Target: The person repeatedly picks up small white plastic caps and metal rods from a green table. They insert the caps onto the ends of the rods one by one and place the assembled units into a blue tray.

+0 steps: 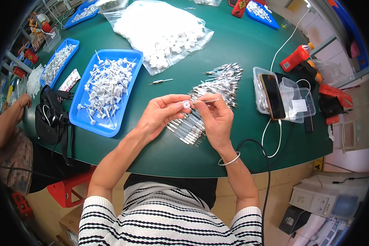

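Between the thumb and fingers of my left hand [160, 114] is a small white plastic cap [186, 104] with a round face. My right hand [215, 121] pinches a thin metal rod [209, 101], its inner end close to or touching the cap; the exact contact is too small to make out. Under and beyond my hands lies a pile of similar metal rods [221, 88], partly hidden by them. To the left, a blue tray [78, 117] holds many rods fitted with white caps [108, 88]. One single rod [160, 81] lies apart on the green table [160, 160].
A clear bag of white caps [164, 49] lies at the back. On the right are a phone [272, 96] on a clear plastic box [260, 104], cables and a red bottle [295, 58]. Left stand a black bag [49, 117], another blue tray [74, 42] and a seated person [12, 135].
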The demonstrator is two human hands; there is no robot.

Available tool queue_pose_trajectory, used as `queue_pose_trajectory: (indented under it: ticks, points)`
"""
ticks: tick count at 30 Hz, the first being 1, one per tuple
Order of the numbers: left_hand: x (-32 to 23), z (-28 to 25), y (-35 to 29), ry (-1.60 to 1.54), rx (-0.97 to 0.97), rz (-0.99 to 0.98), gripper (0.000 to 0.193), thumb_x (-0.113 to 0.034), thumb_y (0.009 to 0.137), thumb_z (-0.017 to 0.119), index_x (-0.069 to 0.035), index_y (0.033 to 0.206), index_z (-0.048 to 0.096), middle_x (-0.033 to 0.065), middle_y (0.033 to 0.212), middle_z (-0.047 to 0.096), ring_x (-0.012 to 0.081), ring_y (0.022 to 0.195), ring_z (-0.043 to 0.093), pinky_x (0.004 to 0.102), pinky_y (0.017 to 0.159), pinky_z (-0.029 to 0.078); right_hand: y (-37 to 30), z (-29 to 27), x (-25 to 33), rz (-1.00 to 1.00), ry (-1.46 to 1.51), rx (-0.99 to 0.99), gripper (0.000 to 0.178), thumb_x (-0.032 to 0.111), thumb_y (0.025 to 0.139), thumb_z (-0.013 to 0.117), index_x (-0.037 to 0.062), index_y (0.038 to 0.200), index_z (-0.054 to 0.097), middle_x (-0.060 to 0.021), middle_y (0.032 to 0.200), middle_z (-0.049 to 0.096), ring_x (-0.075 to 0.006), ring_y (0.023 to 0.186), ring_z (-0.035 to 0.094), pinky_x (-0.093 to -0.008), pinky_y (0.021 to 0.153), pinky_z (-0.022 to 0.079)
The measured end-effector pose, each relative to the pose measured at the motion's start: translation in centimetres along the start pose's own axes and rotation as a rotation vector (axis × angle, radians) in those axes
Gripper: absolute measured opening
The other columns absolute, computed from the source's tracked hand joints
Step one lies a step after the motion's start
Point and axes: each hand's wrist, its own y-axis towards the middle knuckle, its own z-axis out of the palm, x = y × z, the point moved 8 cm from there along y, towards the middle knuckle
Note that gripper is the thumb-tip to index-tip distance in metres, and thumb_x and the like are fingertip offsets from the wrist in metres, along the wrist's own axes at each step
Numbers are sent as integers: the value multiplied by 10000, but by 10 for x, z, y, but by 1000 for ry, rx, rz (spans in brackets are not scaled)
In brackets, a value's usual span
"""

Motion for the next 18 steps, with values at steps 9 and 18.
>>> queue_pose_trajectory:
  ticks: [9,18]
  points:
    - [1,-1,0,27,-8,-4,284,-108,931,649,11,1188,643,83,1081,690,133,929,678,217,787,566,1,1,5,-41,-66,9,102,66,882,701,2,933,640,-68,864,669,-127,753,652,-270,691,553]
    - [-1,0,-1,35,-16,-2,275,-110,930,651,8,1178,651,84,1084,689,136,929,679,222,782,569,1,2,7,-65,-115,19,92,54,878,698,1,926,640,-77,860,672,-151,733,664,-276,674,552]
